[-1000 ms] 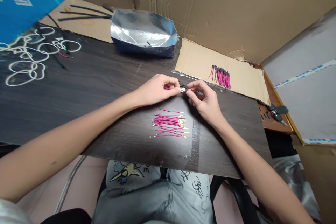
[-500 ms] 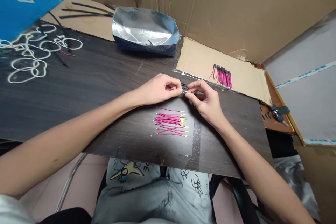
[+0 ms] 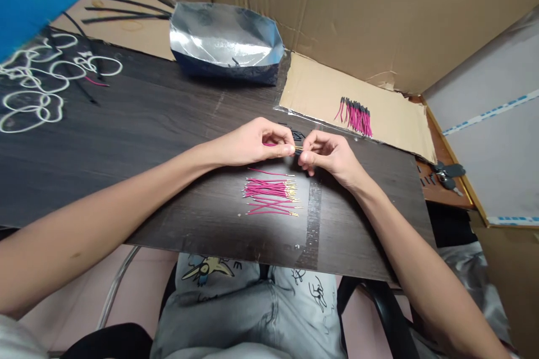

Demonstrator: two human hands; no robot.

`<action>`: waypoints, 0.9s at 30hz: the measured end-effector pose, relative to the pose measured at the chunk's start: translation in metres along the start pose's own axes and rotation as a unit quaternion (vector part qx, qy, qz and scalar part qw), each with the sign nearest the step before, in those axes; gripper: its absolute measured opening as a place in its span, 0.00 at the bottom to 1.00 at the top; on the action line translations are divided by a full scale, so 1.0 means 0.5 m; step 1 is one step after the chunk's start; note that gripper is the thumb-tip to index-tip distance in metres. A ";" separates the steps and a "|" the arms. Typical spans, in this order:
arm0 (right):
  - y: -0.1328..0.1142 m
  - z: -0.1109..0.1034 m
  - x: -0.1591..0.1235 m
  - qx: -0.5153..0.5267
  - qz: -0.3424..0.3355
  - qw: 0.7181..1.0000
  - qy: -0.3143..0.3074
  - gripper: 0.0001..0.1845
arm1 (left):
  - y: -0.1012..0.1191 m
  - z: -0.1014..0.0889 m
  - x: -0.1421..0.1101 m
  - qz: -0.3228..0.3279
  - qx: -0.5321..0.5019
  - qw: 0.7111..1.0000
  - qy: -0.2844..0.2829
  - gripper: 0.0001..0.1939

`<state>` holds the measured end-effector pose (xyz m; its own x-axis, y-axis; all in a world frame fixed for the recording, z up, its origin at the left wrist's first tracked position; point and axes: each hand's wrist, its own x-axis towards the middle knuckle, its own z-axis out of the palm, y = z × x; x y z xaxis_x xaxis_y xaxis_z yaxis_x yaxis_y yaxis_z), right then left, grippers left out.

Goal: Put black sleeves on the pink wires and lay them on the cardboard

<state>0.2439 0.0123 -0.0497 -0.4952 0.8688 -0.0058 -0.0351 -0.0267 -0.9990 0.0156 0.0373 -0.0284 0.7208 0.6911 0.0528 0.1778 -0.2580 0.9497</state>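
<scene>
My left hand point(image 3: 256, 143) pinches a short pink wire point(image 3: 270, 144) whose gold tip sticks out to the right. My right hand point(image 3: 330, 157) meets it fingertip to fingertip, pinching something small at that gold tip that I cannot make out. A few small black sleeve pieces point(image 3: 297, 135) lie on the dark board point(image 3: 147, 123) just behind the fingers. Below the hands lies a loose pile of pink wires with gold ends point(image 3: 272, 193).
A cardboard sheet point(image 3: 396, 118) at the right back carries a row of pink wires with black sleeves point(image 3: 356, 115). A silver foil tray point(image 3: 225, 42) stands at the back. White rings point(image 3: 33, 81) and black tubing point(image 3: 126, 8) lie at the left. Keys point(image 3: 448, 171) rest at the right edge.
Both hands stay pinched together and have dropped slightly toward the wire pile. The view has shifted a little to the right.
</scene>
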 end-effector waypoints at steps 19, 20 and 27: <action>0.010 0.014 -0.005 -0.077 -0.052 0.995 0.030 0.17 | 0.001 -0.006 -0.002 -0.041 -0.069 0.997 0.022 0.11; 0.010 0.017 -0.004 -0.095 -0.056 0.993 0.036 0.17 | 0.004 -0.008 -0.002 -0.034 -0.066 0.997 0.038 0.10; 0.006 0.068 -0.003 -0.394 -0.121 0.909 0.056 0.07 | 0.009 -0.025 -0.001 -0.027 -0.065 0.990 0.124 0.08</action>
<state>0.2152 -0.0059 -0.0510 -0.4627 0.8483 0.2574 0.5237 0.4959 -0.6927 0.0079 0.0443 -0.0203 0.5237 0.8498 0.0594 0.1123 -0.1379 0.9841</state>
